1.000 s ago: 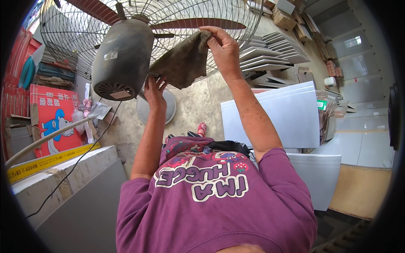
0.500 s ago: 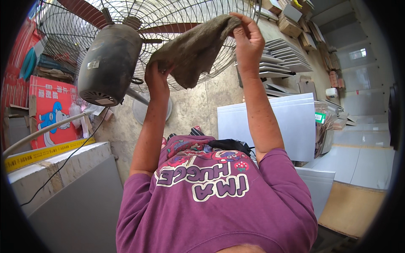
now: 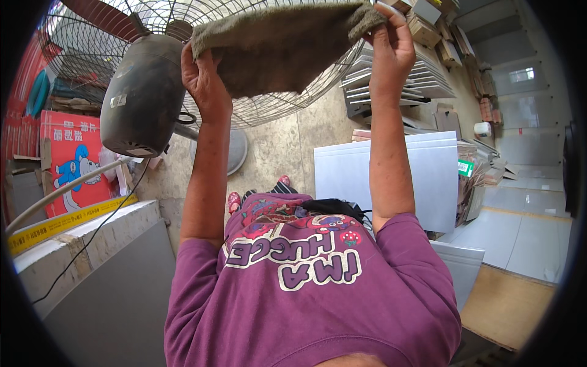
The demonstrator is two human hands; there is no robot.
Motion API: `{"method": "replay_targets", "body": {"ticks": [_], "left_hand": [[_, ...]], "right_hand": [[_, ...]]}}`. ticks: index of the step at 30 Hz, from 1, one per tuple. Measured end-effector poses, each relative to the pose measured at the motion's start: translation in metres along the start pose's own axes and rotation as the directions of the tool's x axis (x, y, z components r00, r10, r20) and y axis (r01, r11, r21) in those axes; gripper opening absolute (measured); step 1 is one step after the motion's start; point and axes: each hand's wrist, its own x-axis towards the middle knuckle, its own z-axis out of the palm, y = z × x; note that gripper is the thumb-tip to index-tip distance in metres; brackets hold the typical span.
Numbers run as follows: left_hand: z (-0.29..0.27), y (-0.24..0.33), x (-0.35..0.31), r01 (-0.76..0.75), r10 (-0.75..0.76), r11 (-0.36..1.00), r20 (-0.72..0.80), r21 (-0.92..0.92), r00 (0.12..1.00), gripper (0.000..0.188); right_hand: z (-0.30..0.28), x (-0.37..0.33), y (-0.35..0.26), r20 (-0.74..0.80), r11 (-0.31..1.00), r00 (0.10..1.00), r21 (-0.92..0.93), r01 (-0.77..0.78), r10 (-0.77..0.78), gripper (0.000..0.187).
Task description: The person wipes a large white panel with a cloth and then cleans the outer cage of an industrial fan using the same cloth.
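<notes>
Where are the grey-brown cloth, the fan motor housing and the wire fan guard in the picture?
grey-brown cloth [image 3: 278,52], head view, middle of the stretched fabric.
fan motor housing [image 3: 143,92], head view, side of the dark grey casing.
wire fan guard [image 3: 269,110], head view, lower wires below the cloth.

Rough, nubby grey-brown cloth rag [image 3: 278,52] looks matt and worn. Behind it, the round wire fan guard [image 3: 287,104] is thin bare metal, the dark grey fan motor housing [image 3: 143,98] dull, dusty. The pale floor tiles [image 3: 391,177] show smooth, faintly glossy.
</notes>
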Motion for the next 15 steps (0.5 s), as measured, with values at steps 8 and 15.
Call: {"method": "replay_targets", "body": {"ticks": [8,15], "left_hand": [[-0.033,-0.024,-0.041,0.256,-0.251,0.962,-0.062,0.092,0.966,0.019],[-0.064,-0.054,-0.074,0.451,-0.428,0.857,-0.14,0.251,0.893,0.022]], "right_hand": [[-0.033,-0.035,0.021,-0.013,0.955,0.955,0.001,-0.295,0.295,0.02],[-0.06,-0.069,0.058,0.032,0.876,0.877,0.046,-0.481,0.48,0.017]]}}
